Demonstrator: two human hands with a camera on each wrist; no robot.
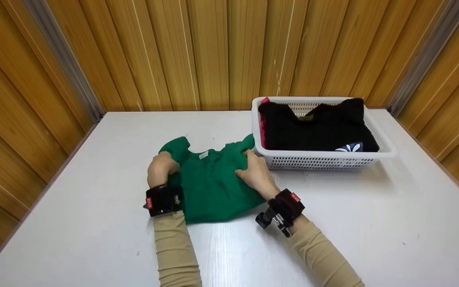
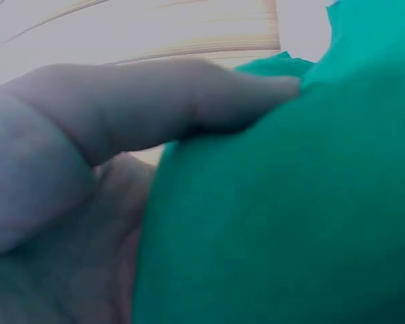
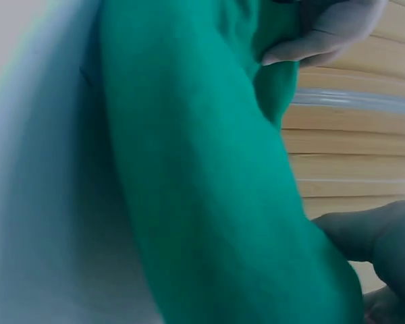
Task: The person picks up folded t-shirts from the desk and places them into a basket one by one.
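A green short-sleeved T-shirt (image 1: 213, 187) is held by both hands over the white table, its neckline and pale label toward the back. My left hand (image 1: 159, 167) grips its left side just below the sleeve. In the left wrist view the thumb (image 2: 189, 98) lies over the green cloth (image 2: 277, 216); the other fingertips are hidden. On the opposite side, my right hand (image 1: 257, 173) pinches the shirt near the right sleeve. The right wrist view shows the cloth (image 3: 209, 182) hanging between the right thumb (image 3: 358, 233) and the left hand (image 3: 331, 34).
A white perforated basket (image 1: 321, 161) stands at the back right, close to the shirt's right sleeve. In it lies a folded black garment (image 1: 317, 131), with some pink cloth (image 1: 263, 127) at its left edge. Wood-look panels (image 1: 213, 56) enclose the table (image 1: 74, 199).
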